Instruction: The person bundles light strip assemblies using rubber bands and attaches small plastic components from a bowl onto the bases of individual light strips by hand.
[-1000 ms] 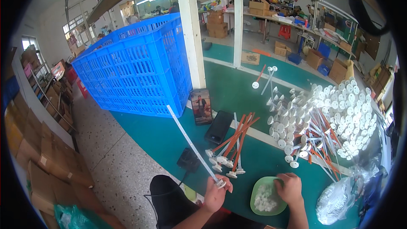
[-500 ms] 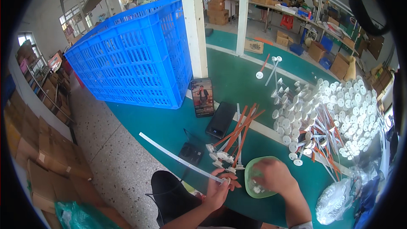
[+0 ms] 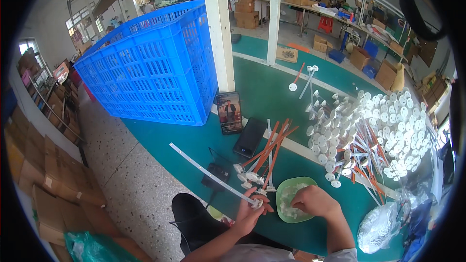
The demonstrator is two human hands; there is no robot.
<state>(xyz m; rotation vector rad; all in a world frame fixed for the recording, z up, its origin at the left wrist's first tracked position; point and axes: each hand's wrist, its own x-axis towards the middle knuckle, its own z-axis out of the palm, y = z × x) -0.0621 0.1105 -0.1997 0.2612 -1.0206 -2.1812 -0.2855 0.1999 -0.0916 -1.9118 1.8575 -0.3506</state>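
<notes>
My left hand [image 3: 250, 212] is closed on one end of a long white strip [image 3: 209, 177] with small dots along it. A round white disc piece [image 3: 257, 203] sits at that held end, and the strip's free end points up and left over the table edge. My right hand [image 3: 318, 201] reaches into a green bowl [image 3: 291, 220] with its fingertips drawn together among small white parts [image 3: 287, 204]. Whether a part is between those fingertips is hidden. Just beyond the hands lies a small bunch of orange strips [image 3: 272, 153] and white strips with white disc ends [image 3: 250, 177].
A large heap of white disc pieces [image 3: 400, 131] with strips covers the right side of the green table. A blue crate [image 3: 150, 68] stands at the left beside a post [image 3: 218, 34]. Nearby are a phone [image 3: 229, 112], a black power bank [image 3: 250, 138] and clear plastic bags [image 3: 378, 228].
My right hand's fingers have come together lower in the bowl. The strip in my left hand tilts more steeply, its free end shifted right. The view has turned slightly.
</notes>
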